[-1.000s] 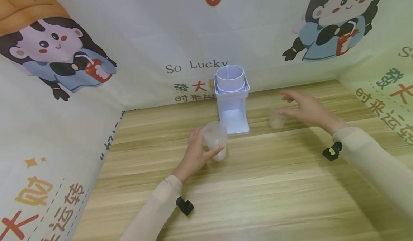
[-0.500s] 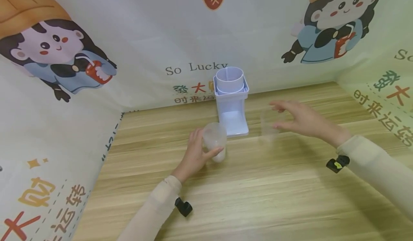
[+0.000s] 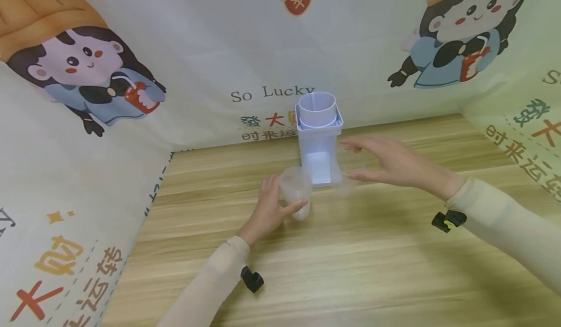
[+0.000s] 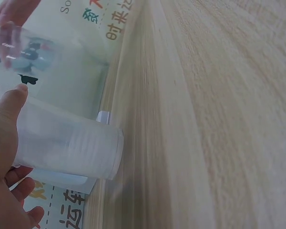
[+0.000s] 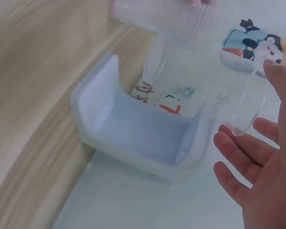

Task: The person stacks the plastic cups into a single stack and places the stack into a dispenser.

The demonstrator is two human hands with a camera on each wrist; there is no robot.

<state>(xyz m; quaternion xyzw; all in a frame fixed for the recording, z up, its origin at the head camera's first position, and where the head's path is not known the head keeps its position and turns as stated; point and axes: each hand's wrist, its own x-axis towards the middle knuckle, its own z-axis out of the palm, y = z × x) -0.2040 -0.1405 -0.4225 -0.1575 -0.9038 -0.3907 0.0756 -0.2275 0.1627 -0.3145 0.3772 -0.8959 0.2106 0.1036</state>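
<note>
My left hand point(image 3: 266, 211) grips a cloudy, ribbed plastic cup point(image 3: 294, 183), thumb on one side and fingers on the other. In the left wrist view, that cup's narrow end point(image 4: 112, 155) is down at the tabletop. My right hand point(image 3: 401, 165) holds a clear plastic cup point(image 5: 207, 83) by its rim end, with the thumb opposite the fingers. In the head view this cup is faint and blurred, overlapping the right side of a pale lavender stand point(image 3: 319, 144). The stand has a round open tube point(image 3: 317, 110) set in its square top and a flat foot below.
The wood-grain table point(image 3: 280, 268) stretches in front of the stand. A printed cloth wall point(image 3: 210, 40) rises right behind it and along both sides. A small black wrist camera point(image 3: 252, 279) sits on the left sleeve, another point(image 3: 448, 221) on the right.
My right hand has moved left with the clear cup, from out on the right to beside the stand. The left hand keeps its grip on the cloudy cup in the same place.
</note>
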